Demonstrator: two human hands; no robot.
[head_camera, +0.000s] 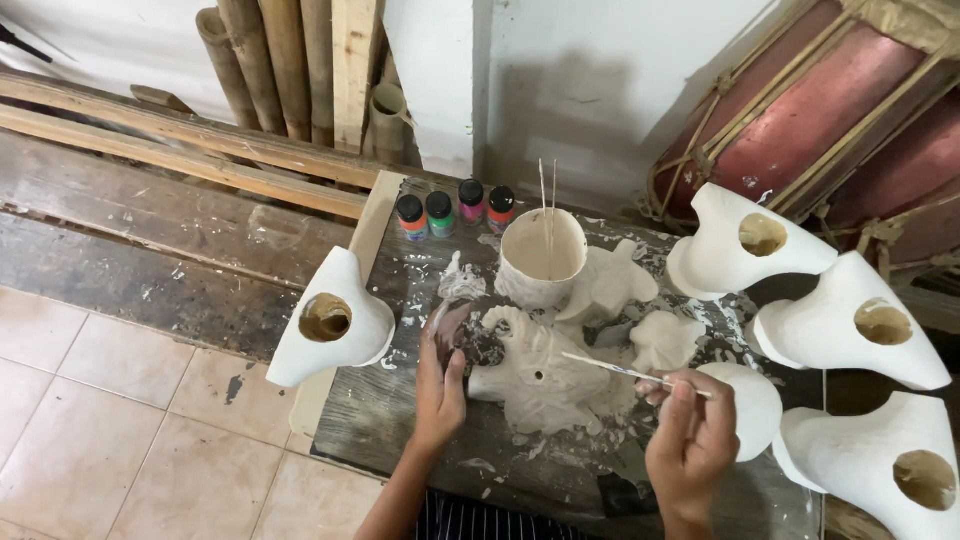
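Observation:
A white plaster animal figure (545, 375) lies on a paint-smeared wooden board (390, 410). My left hand (441, 375) grips the figure's left end and steadies it. My right hand (690, 440) holds a thin paintbrush (615, 369), its tip pointing left over the figure's top. Behind the figure stands a white paint pot (541, 256) with two thin sticks in it.
Four small paint bottles (455, 209) line the board's back edge. More small plaster figures (610, 283) lie by the pot. White hollow plaster pieces stand at left (330, 320) and several at right (850, 320). Bamboo poles (280, 60) and a red drum (830, 100) lean behind.

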